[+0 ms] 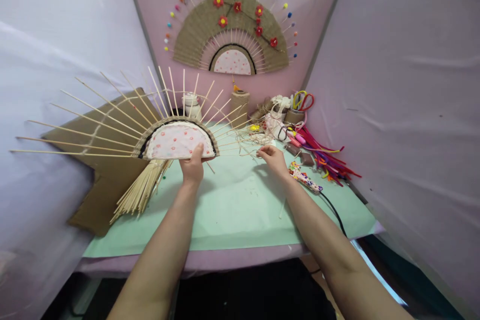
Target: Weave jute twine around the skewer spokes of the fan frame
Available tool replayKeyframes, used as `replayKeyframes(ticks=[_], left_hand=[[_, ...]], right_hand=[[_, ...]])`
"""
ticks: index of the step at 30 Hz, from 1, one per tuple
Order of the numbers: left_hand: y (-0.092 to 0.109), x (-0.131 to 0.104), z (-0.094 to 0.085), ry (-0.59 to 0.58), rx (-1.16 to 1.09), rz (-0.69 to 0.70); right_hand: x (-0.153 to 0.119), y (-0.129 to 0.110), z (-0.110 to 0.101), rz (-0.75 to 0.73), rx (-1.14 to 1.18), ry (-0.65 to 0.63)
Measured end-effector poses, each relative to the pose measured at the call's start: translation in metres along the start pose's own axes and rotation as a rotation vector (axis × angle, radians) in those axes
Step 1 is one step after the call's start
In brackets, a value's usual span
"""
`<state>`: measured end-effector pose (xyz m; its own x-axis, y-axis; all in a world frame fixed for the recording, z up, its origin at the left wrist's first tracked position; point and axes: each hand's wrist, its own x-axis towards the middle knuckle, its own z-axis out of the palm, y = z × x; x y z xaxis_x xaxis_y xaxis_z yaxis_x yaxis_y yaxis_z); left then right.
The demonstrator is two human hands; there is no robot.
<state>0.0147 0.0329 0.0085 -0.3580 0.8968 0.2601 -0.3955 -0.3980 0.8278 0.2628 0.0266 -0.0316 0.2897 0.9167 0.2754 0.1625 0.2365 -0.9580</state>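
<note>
My left hand grips a half-round fan frame by its lower edge, thumb on the white, pink-flecked face. Thin wooden sticks spread out from its rim, which has a black band and a brown cord edge. A strand of twine runs across the sticks in an arc. Off the frame's right end, my right hand is closed in a pinch on what looks like the twine, close to the tip of the lowest stick. The exact hold between those fingertips is small and hard to see.
Under the frame lie a bundle of sticks and brown cardboard. A patterned glue gun with a black cable, pipe cleaners, a twine spool and scissors are to the right. A finished fan hangs behind.
</note>
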Motion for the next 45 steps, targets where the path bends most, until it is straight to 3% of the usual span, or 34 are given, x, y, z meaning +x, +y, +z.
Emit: replayKeyframes(ticks=[10,19,26,36,41,45], left_hand=[[0.0,-0.026,0.02,-0.061,-0.063,-0.191],[-0.006,-0.045,0.03,-0.102,-0.121,-0.332],[-0.003,-0.035,0.027,-0.052,-0.147,-0.25],[-0.005,-0.032,0.031,-0.07,-0.248,-0.26],[-0.004,-0.028,0.041,-0.083,-0.263,-0.283],[-0.012,-0.015,0.053,-0.042,-0.249,-0.296]], right_hand=[[-0.007,-0.004,0.033,0.118,0.072,-0.14],[-0.017,-0.006,0.04,0.145,0.096,-0.247],[-0.013,0.004,0.03,0.16,0.153,-0.093],[0.005,0.014,0.004,0.355,0.344,0.081],[0.005,0.013,-0.002,0.289,0.339,0.289],[-0.002,0.002,-0.008,0.222,0.316,0.284]])
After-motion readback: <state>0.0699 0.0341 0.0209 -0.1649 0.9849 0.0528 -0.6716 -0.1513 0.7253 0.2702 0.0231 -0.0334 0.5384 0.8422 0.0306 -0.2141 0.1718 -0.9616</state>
